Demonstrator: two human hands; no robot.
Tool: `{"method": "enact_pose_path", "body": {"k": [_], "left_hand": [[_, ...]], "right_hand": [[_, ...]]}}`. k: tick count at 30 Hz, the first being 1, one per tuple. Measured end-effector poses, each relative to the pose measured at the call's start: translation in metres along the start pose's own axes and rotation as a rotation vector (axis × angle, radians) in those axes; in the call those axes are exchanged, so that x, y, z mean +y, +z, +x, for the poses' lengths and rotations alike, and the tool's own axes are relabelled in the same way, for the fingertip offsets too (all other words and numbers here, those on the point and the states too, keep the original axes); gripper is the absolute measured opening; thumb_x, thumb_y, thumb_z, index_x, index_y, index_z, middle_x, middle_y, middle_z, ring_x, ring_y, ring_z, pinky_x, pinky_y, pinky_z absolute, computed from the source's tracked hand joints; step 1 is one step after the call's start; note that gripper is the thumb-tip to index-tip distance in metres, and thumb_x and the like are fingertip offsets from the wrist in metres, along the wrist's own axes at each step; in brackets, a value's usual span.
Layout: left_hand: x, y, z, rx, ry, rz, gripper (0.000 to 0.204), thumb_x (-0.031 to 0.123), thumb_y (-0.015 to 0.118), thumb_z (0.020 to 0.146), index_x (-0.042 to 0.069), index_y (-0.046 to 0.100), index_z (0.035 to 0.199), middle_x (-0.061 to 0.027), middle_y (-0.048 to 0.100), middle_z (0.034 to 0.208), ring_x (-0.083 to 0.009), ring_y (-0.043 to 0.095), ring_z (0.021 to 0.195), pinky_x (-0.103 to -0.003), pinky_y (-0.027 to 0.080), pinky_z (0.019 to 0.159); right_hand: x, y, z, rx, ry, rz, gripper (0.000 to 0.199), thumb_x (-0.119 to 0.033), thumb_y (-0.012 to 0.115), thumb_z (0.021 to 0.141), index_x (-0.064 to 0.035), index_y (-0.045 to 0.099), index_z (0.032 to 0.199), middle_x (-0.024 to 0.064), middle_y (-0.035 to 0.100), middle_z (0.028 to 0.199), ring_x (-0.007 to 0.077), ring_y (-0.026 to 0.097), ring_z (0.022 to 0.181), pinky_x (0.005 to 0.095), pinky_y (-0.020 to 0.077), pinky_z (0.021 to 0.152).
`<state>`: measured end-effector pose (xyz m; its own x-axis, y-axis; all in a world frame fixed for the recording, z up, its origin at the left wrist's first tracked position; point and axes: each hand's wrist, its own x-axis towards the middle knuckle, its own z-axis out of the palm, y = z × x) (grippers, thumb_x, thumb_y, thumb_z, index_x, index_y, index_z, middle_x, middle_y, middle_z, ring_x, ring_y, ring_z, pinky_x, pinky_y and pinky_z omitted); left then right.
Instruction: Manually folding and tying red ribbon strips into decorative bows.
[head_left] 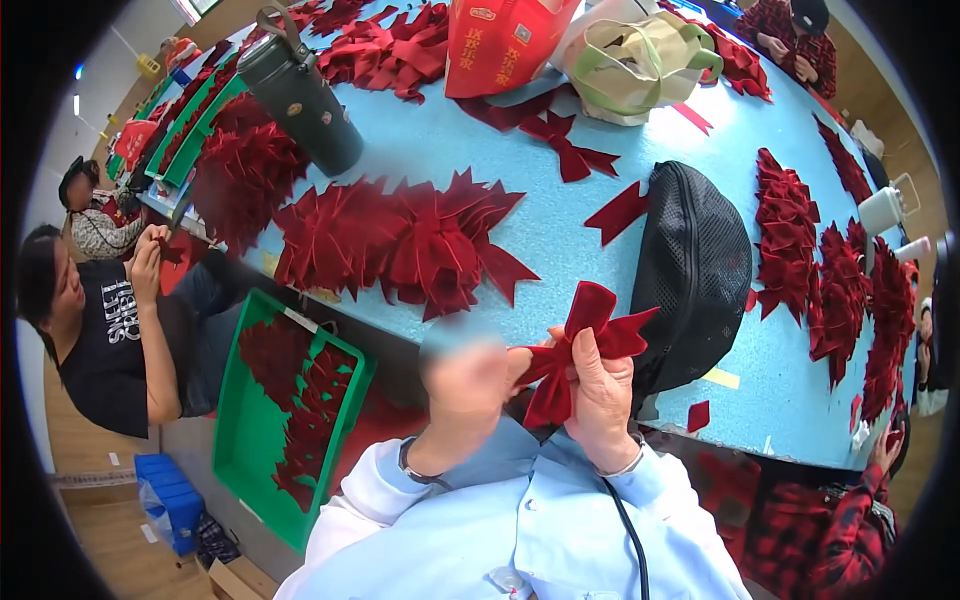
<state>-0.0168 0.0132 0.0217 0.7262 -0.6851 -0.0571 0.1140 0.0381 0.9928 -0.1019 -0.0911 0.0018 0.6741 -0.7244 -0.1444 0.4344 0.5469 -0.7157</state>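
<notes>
In front of my chest, my right hand (600,390) pinches a dark red velvet bow (590,310) near its middle, thumb on top. Its loops and pointed tails spread out around the fingers. Close on the left, my left hand (463,390) is closed, with its fingertips at the bow's left tail; part of this hand is blurred. Just beyond the hands, a long heap of red bows (410,240) lies on the light blue table (400,130). A black mesh bag (695,270) stands right beside the bow I hold.
A dark green tumbler (300,105), a red paper bag (505,45) and a pale bag with green handles (645,65) stand farther back. Left below is a green crate (290,410) of red bows. Co-workers sit around the table, one (110,320) at my left. More bow rows (785,230) lie right.
</notes>
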Motion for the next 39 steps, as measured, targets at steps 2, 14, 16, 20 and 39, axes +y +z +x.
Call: {"method": "enact_pose_path", "body": {"k": [2,14,16,20,39], "left_hand": [[-0.009,-0.010,-0.001,0.128,0.203,-0.059,0.020,0.017,0.058,0.090,-0.003,0.061,0.087,-0.0025,0.056,0.064,-0.0086,0.050,0.055,-0.020,0.039,0.051],[0.015,0.003,0.009,-0.213,-0.091,0.032,0.018,0.017,0.060,0.089,-0.001,0.062,0.090,-0.0029,0.062,0.078,-0.0069,0.056,0.071,-0.021,0.046,0.064],[0.009,-0.007,0.013,-0.138,-0.051,-0.044,0.020,0.017,0.062,0.088,-0.002,0.061,0.095,-0.0044,0.063,0.085,-0.0074,0.057,0.077,-0.021,0.046,0.067],[0.008,-0.005,0.011,-0.054,-0.051,-0.235,0.020,0.015,0.061,0.087,-0.004,0.062,0.093,-0.0067,0.064,0.089,-0.0090,0.057,0.078,-0.022,0.046,0.072],[-0.010,0.003,-0.018,-0.096,-0.161,-0.338,0.022,0.013,0.065,0.085,-0.001,0.065,0.102,0.0002,0.061,0.074,-0.0043,0.049,0.062,-0.020,0.041,0.055]], "right_hand": [[-0.005,-0.004,0.000,0.006,-0.028,0.017,0.025,-0.025,0.053,0.092,-0.0019,0.062,0.099,0.0080,0.066,0.090,0.0161,0.064,0.078,0.0289,0.0517,0.071],[-0.020,-0.005,-0.001,-0.007,-0.015,0.009,0.018,-0.018,0.060,0.089,-0.0024,0.065,0.097,0.0056,0.066,0.091,0.0095,0.060,0.080,0.0217,0.0452,0.071],[-0.016,-0.004,-0.001,0.015,-0.072,0.022,0.018,-0.018,0.060,0.089,-0.0027,0.066,0.096,0.0058,0.066,0.093,0.0095,0.059,0.082,0.0219,0.0446,0.072],[-0.018,-0.004,0.003,0.052,-0.061,0.071,0.016,-0.017,0.061,0.088,-0.0035,0.066,0.095,0.0066,0.066,0.095,0.0107,0.059,0.086,0.0236,0.0446,0.076],[0.011,0.015,0.000,0.019,-0.151,-0.072,0.020,-0.016,0.058,0.090,-0.0024,0.059,0.104,0.0119,0.065,0.098,0.0142,0.061,0.085,0.0298,0.0503,0.077]]}}
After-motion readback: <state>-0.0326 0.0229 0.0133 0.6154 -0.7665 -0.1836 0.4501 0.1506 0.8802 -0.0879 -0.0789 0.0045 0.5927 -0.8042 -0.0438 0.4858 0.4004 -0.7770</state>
